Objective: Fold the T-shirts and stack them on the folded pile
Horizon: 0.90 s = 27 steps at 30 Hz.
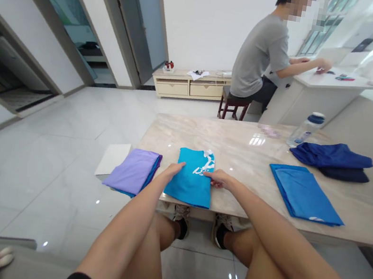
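Note:
A folded turquoise T-shirt [189,185] with a white print lies near the table's front edge, right ahead of me. My left hand [175,170] grips its left side, thumb on top of the cloth. From the other side, my right hand [220,179] pinches the right edge beside the print, with its curled lower fingers outside the fabric. Left of it, a folded lavender garment [132,171] rests on darker blue and purple cloth. A folded blue garment [307,193] lies flat on the right part of the table.
A crumpled navy garment [331,158] and a clear bottle [306,131] with a blue cap stand at the back right of the marble-patterned table [247,164]. A white box [111,157] is at the left end. Beyond, a person [259,51] sits on a stool at a white counter.

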Each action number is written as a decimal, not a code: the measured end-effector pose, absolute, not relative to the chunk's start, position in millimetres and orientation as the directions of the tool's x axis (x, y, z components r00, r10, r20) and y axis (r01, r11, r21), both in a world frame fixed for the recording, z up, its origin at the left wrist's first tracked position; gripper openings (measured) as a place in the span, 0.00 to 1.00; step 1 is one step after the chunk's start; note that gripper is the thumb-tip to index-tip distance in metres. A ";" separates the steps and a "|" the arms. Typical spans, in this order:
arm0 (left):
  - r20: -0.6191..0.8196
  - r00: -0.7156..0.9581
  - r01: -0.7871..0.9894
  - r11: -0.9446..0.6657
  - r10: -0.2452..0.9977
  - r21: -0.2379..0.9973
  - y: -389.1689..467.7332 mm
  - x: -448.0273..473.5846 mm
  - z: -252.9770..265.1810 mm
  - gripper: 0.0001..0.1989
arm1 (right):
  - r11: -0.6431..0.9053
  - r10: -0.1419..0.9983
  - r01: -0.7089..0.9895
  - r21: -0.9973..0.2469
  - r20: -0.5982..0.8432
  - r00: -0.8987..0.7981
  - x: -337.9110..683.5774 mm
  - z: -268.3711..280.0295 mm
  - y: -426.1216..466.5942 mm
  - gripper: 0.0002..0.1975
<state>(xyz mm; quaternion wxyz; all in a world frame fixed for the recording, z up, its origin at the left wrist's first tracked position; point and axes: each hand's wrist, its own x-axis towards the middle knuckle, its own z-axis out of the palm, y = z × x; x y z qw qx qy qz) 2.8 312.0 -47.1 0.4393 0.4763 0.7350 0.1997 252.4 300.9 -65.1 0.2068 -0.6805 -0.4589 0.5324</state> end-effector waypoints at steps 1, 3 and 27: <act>-0.482 -0.150 0.496 0.487 0.864 0.719 311.1 1.4 -44.6 0.20 | -0.497 0.841 0.393 -0.773 -0.542 -0.002 254.7 -65.0 301.3 0.18; -0.509 -0.120 0.447 0.504 0.852 0.739 309.4 -0.7 -36.8 0.21 | -0.511 0.829 0.375 -0.774 -0.558 -0.021 261.4 -61.1 302.8 0.16; 0.107 -0.131 0.099 -0.094 0.986 0.991 260.0 10.1 60.8 0.28 | 0.306 0.923 0.463 -0.832 0.378 0.068 326.6 32.7 272.5 0.19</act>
